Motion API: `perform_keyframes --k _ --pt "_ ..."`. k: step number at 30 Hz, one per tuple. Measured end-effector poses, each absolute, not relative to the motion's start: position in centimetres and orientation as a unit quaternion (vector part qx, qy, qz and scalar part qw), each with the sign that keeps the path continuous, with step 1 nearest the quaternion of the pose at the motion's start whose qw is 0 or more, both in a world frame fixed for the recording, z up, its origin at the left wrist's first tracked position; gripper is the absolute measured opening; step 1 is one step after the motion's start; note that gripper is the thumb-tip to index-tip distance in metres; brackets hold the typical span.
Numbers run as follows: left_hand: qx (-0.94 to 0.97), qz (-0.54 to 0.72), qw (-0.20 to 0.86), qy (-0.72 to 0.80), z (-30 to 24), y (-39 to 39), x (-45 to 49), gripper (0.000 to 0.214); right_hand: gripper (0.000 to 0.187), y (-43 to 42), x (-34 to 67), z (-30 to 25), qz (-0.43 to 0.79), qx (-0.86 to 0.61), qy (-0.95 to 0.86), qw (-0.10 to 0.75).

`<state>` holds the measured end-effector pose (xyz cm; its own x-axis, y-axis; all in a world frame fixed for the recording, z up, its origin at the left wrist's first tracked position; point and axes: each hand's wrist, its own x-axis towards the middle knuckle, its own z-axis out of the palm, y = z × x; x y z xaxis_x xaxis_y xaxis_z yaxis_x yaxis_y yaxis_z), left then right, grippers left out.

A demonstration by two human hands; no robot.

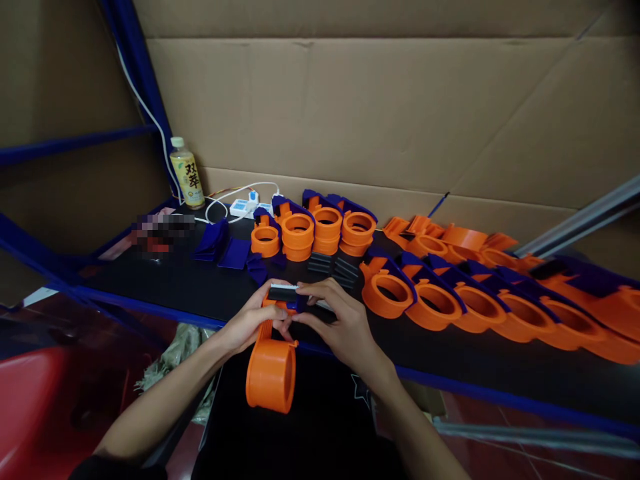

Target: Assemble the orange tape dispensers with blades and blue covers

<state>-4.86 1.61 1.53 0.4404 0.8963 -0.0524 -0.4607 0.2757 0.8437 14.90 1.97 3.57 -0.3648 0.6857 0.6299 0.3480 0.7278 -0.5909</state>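
Observation:
An orange tape dispenser [270, 377] is held in front of me, its round hub hanging down over the shelf's front edge. My left hand [250, 325] is closed around its neck, just below the head. A black strip with a white toothed edge [284, 292] lies across the head, with a dark blue part under its right end. At that end my right hand [345, 327] is closed, thumb and index finger gripping the head from the right; its other fingertips are partly hidden. Beyond my hands lie several loose black strips [320, 263].
Rows of orange and blue tape dispensers [435, 303] fill the right, with stacked ones [297, 233] at the back. Blue plates [234, 253] lie left, near a power strip [245, 208] and a drink bottle [187, 175]. A blue frame post [137, 67] rises at left; cardboard [350, 107] walls the back.

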Motion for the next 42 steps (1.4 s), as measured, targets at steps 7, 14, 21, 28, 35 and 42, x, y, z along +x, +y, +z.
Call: perform_keyframes --k 7,14,21,28,35,42 --pt "0.431 0.440 0.737 0.279 1.9 1.1 -4.9 0.059 0.054 1.1 15.2 5.7 0.173 -0.337 -0.827 0.415" --pt "0.495 0.499 0.619 0.351 3.9 0.0 -5.0 0.043 0.047 0.7 13.8 9.2 0.144 -0.317 -0.866 0.358" --pt "0.365 0.506 0.703 0.341 3.6 0.1 -5.8 0.036 0.044 3.9 12.8 11.5 0.303 -0.263 -0.867 0.294" --pt "0.328 0.504 0.711 0.364 3.0 0.4 -5.7 0.043 0.028 10.0 9.0 11.6 0.226 -0.284 -0.876 0.316" --pt "0.346 0.498 0.715 0.348 3.3 0.4 -5.6 0.047 0.051 15.7 0.4 10.4 -0.002 -0.220 -0.965 0.143" --pt "0.351 0.487 0.729 0.329 3.7 0.4 -5.9 0.035 0.022 17.4 -3.5 8.6 -0.052 -0.197 -0.974 0.098"
